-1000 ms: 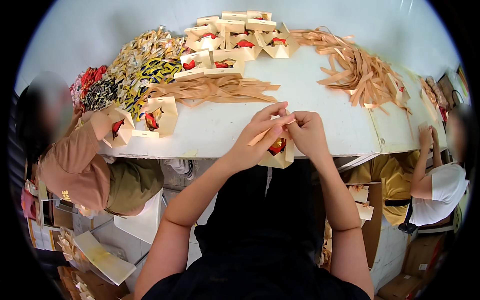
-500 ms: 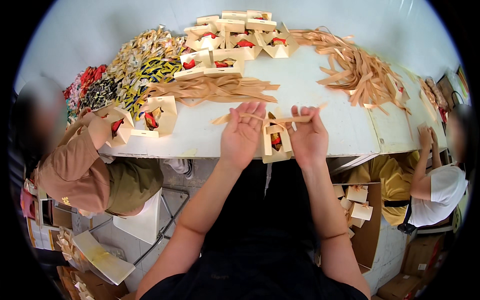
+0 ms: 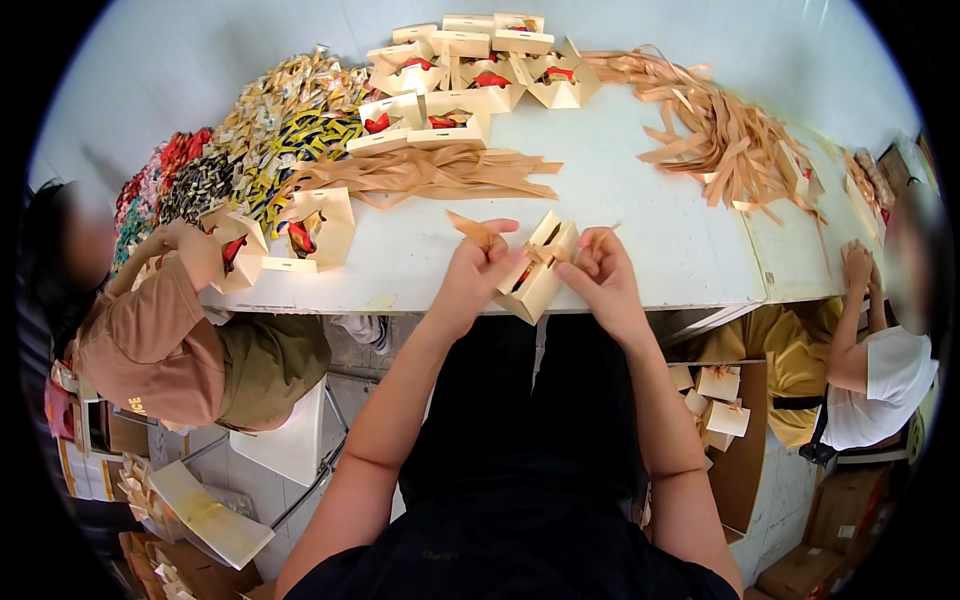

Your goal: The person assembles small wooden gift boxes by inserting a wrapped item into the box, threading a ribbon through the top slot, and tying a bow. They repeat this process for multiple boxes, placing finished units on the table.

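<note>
Both hands work a small cream box [image 3: 540, 272] at the near table [image 3: 640, 200] edge, centre of view. The left hand [image 3: 478, 272] pinches a tan ribbon [image 3: 470, 229] end against the box's left side; the right hand [image 3: 600, 275] pinches the ribbon's other end at the box's right top. A ribbon bundle [image 3: 430, 172] lies at 11 o'clock, loose ribbons [image 3: 725, 130] at 1 o'clock, open boxes [image 3: 470, 70] at 12 o'clock.

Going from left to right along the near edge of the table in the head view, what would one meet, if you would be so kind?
Co-worker in a brown top → open box with red contents → left hand → small cream box → right hand → co-worker in a white shirt.
</note>
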Action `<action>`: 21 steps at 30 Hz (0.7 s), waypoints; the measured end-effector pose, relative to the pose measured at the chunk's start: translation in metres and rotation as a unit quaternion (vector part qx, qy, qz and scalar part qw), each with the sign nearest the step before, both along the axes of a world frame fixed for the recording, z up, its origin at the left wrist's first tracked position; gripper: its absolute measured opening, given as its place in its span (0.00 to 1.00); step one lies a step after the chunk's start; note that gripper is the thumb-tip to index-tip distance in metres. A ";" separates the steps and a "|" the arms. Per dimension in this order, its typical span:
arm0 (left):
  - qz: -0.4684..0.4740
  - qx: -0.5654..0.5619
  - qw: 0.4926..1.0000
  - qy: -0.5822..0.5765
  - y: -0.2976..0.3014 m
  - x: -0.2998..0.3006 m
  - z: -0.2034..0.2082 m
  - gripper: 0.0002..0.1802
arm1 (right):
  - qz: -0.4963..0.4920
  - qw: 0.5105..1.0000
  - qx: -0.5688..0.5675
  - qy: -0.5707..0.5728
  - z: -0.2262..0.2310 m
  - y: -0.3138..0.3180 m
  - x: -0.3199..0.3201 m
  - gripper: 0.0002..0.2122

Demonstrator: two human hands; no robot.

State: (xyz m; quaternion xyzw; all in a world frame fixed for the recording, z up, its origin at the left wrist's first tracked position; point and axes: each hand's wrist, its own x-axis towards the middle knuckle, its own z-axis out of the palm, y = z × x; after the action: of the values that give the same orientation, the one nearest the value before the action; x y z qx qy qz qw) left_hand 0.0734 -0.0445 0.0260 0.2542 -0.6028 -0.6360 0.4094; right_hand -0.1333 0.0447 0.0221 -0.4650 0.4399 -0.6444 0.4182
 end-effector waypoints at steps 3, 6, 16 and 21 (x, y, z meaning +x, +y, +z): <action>-0.032 -0.030 0.996 -0.072 0.002 -0.001 0.001 0.30 | 0.002 0.996 0.039 0.080 0.001 -0.003 0.001 0.12; -0.051 -0.010 0.996 -0.076 0.001 0.000 0.007 0.29 | -0.009 0.991 0.063 0.114 0.006 0.001 -0.003 0.14; -0.031 -0.212 0.964 -0.159 0.000 -0.009 0.015 0.26 | 0.033 0.991 0.030 0.124 0.010 -0.012 -0.023 0.18; -0.021 -0.242 0.956 -0.167 -0.005 -0.009 0.004 0.25 | 0.033 0.981 -0.010 0.192 0.008 -0.025 -0.040 0.12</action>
State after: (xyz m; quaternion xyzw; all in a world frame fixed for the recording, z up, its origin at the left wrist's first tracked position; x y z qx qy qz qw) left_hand 0.0648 -0.0495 0.0297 0.2377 -0.8035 -0.4284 0.3383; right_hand -0.1732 0.0197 0.0303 -0.5986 0.4901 -0.5330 0.3425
